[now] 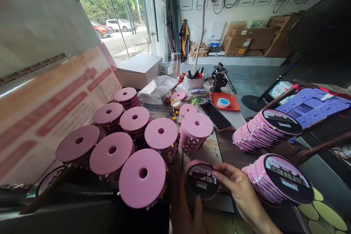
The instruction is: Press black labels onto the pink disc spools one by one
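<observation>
Both my hands hold one pink foam spool with a black label on its face, low in the middle of the view. My left hand grips it from below, thumb up against the rim. My right hand pinches its right edge with the fingertips. Just right of it lies a leaning stack of labelled pink spools; a second such stack lies behind. To the left stand several stacks of plain pink spools, each with a centre hole.
A black phone, an orange tray, a pen holder and a lamp stem sit further back. A white box, a plastic bag, a purple plastic board and a printed panel surround the table.
</observation>
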`<control>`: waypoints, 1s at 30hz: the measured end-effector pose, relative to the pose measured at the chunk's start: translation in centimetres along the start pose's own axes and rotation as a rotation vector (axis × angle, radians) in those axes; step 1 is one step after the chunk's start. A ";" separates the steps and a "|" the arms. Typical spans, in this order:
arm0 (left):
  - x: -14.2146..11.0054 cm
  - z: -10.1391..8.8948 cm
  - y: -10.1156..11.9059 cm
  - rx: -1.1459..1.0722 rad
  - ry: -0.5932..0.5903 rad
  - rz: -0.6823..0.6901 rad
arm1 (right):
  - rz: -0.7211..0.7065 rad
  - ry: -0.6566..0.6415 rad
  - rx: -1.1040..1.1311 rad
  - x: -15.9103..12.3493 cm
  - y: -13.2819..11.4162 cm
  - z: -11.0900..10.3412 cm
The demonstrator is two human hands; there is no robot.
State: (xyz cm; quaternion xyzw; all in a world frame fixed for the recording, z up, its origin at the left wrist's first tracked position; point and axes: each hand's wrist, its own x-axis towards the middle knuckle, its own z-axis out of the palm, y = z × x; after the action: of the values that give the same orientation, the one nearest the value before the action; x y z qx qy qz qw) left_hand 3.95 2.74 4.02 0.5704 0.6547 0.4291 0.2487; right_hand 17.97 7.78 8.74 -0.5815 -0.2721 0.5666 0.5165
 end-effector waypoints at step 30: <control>0.2 0.3 -0.7 0.049 -0.021 0.056 | -0.175 0.109 -0.221 -0.2 0.1 1.3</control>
State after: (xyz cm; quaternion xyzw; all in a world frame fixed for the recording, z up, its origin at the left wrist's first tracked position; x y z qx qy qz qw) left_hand 3.77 3.04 3.32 0.5988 0.6462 0.4138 0.2292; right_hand 16.71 7.97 8.97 -0.6389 -0.3540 0.4537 0.5106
